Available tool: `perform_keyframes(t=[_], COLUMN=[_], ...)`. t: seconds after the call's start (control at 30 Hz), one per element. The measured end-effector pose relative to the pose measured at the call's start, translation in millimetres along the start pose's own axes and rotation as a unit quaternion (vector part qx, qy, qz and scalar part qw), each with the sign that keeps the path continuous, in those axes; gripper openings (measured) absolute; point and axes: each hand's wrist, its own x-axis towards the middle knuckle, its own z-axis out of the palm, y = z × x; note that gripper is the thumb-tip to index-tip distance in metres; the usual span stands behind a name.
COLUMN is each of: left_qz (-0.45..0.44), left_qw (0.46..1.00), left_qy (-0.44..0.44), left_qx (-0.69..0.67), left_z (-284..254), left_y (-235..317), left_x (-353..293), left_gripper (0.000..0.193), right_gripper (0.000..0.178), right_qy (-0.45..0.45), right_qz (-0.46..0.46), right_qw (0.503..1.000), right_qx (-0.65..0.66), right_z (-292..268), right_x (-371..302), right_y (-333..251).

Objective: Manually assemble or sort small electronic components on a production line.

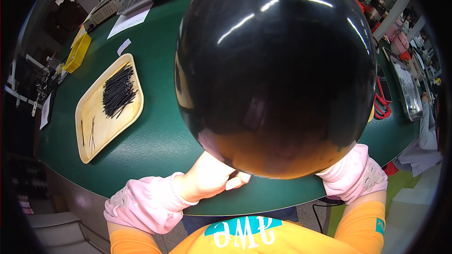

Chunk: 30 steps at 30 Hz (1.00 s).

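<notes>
One glossy black dome [275, 70] hides most of the green worktop [160, 136]; the left hand [209, 178] is loosely curled at its 7 o'clock edge.
Two pink knit sleeves show; the right hand is hidden under the dome, grip impossible to tell. Wooden tray [89, 113] at 9 o'clock holds thin black sticks [118, 91], matte and straight. Risk: working blind beneath the dome, fingers may fumble.
</notes>
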Motion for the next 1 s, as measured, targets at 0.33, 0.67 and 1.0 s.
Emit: perform_keyframes(t=[0.33, 0.67, 1.0], left_qz=[0.012, 0.024, 0.0], left_qw=[0.996, 0.995, 0.999], left_qy=[0.023, 0.011, -0.032], left_qx=[0.088, 0.095, -0.008], left_z=[-0.6, 1.8, -0.1], left_y=[1.0, 5.2, 2.4], left_x=[1.0, -1.4, -1.1], left_gripper=[0.009, 0.013, 0.012], right_gripper=[0.029, 0.03, 0.037], right_qy=[0.0, -0.006, -0.03], right_qz=[0.019, 0.058, 0.039], right_qw=[1.0, 0.997, 0.999], right_qx=[0.015, 0.048, -0.016], right_z=[-0.9, -3.1, -9.3], right_x=[-4.7, -6.6, -6.7], right_y=[2.4, 3.9, 6.7])
